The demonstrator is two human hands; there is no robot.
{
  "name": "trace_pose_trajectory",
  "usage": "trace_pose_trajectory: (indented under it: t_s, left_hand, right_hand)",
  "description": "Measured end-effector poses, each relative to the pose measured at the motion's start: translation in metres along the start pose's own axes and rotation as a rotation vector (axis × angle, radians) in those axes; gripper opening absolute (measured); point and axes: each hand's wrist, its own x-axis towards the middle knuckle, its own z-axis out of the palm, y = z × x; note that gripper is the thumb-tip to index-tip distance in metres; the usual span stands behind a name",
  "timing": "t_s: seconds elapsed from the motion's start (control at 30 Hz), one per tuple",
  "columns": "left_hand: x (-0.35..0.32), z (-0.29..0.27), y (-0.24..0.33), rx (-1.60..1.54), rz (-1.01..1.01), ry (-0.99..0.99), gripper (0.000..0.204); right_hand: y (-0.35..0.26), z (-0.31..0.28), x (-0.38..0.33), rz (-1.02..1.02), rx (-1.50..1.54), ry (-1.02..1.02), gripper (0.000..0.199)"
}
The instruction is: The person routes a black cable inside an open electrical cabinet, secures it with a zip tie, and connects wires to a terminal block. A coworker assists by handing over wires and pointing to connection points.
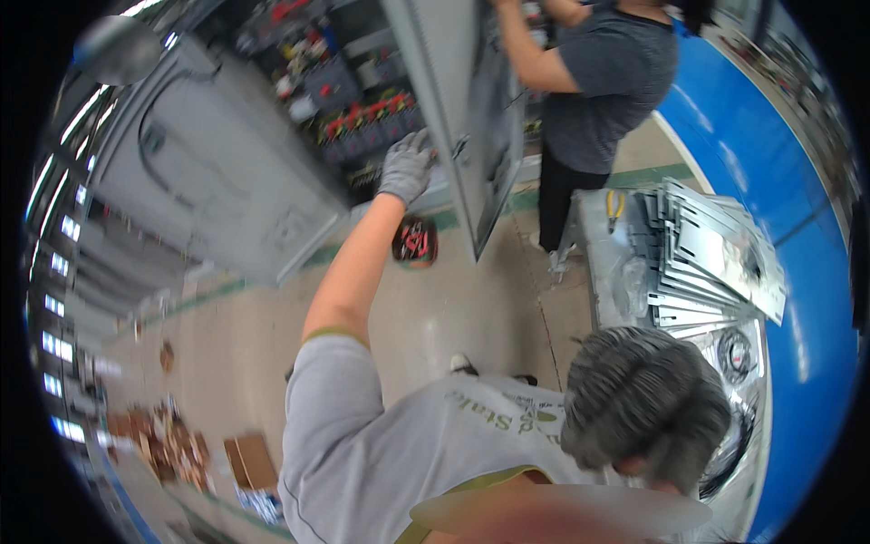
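My left hand (405, 170), in a grey glove, stretches forward to the opening of a grey metal cabinet. Its fingers are extended beside the inner edge of the cabinet door (444, 118), and I see nothing held in them; whether they touch the door I cannot tell. Close in front of me is my right hand (648, 399), raised and also gloved in grey. Its fingers are curled together, and what they hold, if anything, is hidden. Inside the cabinet, a row of electrical components (372, 122) with red and yellow parts sits just past my left hand.
Another person (607, 86) in a dark shirt stands right of the door, arms raised. A table on the right bears stacked metal plates (716, 245), yellow-handled pliers (615, 208) and a cable coil (734, 354). A dark red-marked round object (415, 242) and a cardboard box (251, 461) are on the floor.
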Motion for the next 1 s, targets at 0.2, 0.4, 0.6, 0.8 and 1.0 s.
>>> trace_pose_trajectory:
  t_s: [0.2, 0.4, 0.6, 0.8, 1.0]
  left_hand:
    - [-0.234, 0.053, 0.031, -0.155, -0.196, -0.426, 0.040]
    - [-0.561, 0.052, 0.133, -0.375, -0.801, -1.134, 0.041]
    - [-0.690, 0.024, 0.180, -0.501, -1.106, -1.305, 0.037]
    - [-0.622, 0.057, 0.105, -0.567, -1.130, -0.860, 0.037]
    - [-0.592, 0.067, 0.020, -0.793, -1.105, -0.511, 0.033]
  right_hand:
    - [0.023, 0.031, 0.004, -0.063, 0.457, -0.007, 0.015]
    - [0.051, 0.056, 0.004, -0.019, 0.753, 0.054, 0.011]
    - [0.079, 0.092, 0.015, 0.082, 0.980, 0.048, 0.008]
    - [0.104, 0.145, 0.026, 0.145, 0.888, 0.055, 0.005]
    - [0.163, 0.216, 0.050, 0.095, 0.750, 0.037, 0.012]
